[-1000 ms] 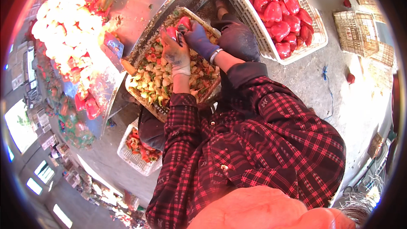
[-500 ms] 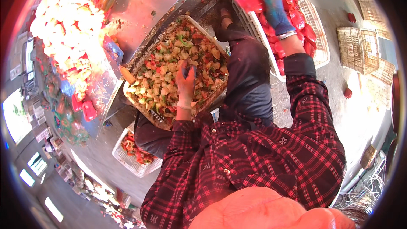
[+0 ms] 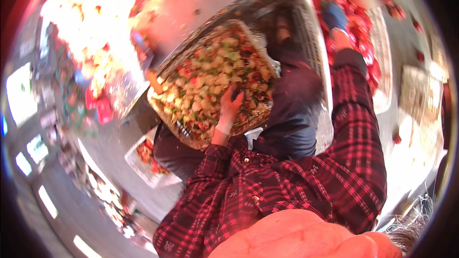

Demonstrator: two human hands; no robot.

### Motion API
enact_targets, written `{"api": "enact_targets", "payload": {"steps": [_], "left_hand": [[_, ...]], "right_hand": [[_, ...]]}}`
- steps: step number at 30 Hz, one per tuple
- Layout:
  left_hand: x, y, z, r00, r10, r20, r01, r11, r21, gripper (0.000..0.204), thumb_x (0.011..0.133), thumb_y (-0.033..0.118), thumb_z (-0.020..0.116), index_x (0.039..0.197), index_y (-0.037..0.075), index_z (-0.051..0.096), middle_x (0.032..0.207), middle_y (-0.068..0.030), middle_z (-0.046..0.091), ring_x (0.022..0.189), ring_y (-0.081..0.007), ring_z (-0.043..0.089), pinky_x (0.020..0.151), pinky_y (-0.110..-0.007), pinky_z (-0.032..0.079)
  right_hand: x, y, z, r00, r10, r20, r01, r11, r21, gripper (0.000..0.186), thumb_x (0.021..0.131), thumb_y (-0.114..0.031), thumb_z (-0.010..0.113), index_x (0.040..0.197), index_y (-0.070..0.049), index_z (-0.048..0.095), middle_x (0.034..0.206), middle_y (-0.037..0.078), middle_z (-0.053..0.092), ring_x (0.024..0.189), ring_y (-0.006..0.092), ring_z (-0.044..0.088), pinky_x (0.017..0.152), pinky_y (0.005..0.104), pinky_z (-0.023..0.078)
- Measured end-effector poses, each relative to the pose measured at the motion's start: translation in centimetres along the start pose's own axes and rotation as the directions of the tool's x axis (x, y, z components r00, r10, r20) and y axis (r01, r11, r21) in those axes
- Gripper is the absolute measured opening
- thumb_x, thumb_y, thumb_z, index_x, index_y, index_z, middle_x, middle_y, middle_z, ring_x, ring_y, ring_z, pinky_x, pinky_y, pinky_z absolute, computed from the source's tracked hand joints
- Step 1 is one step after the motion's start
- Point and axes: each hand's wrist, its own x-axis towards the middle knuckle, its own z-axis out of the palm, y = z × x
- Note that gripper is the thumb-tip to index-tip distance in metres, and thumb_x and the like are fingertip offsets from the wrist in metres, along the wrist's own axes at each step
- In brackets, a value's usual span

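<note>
Blurred floor (image 3: 420, 162), right hand (image 3: 333, 15) grip unclear

Blurred red and green packets (image 3: 95, 107) on the stall shelf at left; details too blurred.

A round fisheye view with a dark, red-tinged rim, where straight edges bend. Strong daylight burns the heap of produce (image 3: 91, 24) at upper left into a white-yellow glare with no detail. The whole frame is soft with motion blur. The basket of mixed peppers (image 3: 210, 81) at centre is evenly lit. The far-right ground is washed out pale.
</note>
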Motion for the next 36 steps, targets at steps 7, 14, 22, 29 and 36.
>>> {"api": "enact_targets", "payload": {"steps": [7,14,22,29,36], "left_hand": [[-2.7,1.8,-8.3,0.970,0.239,0.050,-0.241,0.903,0.356,0.047,0.088,0.024,0.062,0.129,0.004,0.052,0.117,-0.0145,0.062,0.105,-0.0239,0.059,0.089,-0.034,0.048],[-4.8,2.3,-30.3,0.596,0.454,-0.662,-0.110,0.863,0.493,0.027,0.086,0.012,0.065,0.111,0.002,0.063,0.104,-0.0074,0.067,0.093,-0.0162,0.062,0.079,-0.031,0.051],[-0.6,3.0,-53.4,0.264,0.299,-0.917,0.549,0.735,0.397,0.086,0.065,0.050,0.078,0.136,0.018,0.041,0.131,-0.0231,0.043,0.116,-0.0453,0.046,0.090,-0.051,0.046],[4.2,-1.2,-60.2,0.368,0.230,-0.901,0.420,0.823,0.382,0.095,0.053,0.052,0.084,0.133,0.015,0.046,0.122,-0.0139,0.058,0.123,-0.0338,0.045,0.096,-0.043,0.045],[1.9,-5.5,-55.4,0.391,0.269,-0.880,-0.459,0.886,0.066,0.049,0.075,0.014,0.077,0.115,-0.001,0.053,0.102,-0.0127,0.063,0.088,-0.0220,0.062,0.079,-0.035,0.053]], "right_hand": [[-1.8,1.9,-2.7,0.961,-0.251,-0.115,0.276,0.896,0.348,0.043,0.093,-0.032,0.052,0.117,0.004,0.054,0.116,0.025,0.058,0.107,0.0378,0.057,0.089,0.0443,0.046],[-8.5,-11.3,-13.5,0.979,-0.204,0.011,0.114,0.588,0.801,0.048,0.097,-0.026,0.051,0.133,0.005,0.044,0.135,0.017,0.047,0.124,0.0236,0.046,0.103,0.0366,0.039],[-13.5,-28.7,-19.9,0.901,-0.385,0.199,-0.100,0.263,0.960,0.035,0.097,-0.013,0.048,0.129,0.003,0.051,0.127,0.013,0.055,0.116,0.0206,0.052,0.104,0.0328,0.038],[-18.3,-38.4,-18.9,0.763,-0.514,0.393,-0.384,0.129,0.914,0.035,0.094,-0.011,0.052,0.126,0.002,0.053,0.123,0.013,0.058,0.114,0.0207,0.055,0.100,0.0308,0.042],[-20.0,-43.1,-15.5,0.709,-0.664,0.239,-0.266,0.061,0.962,0.033,0.092,-0.012,0.059,0.124,-0.003,0.057,0.109,0.001,0.063,0.097,0.0077,0.055,0.084,0.0243,0.046]]}}
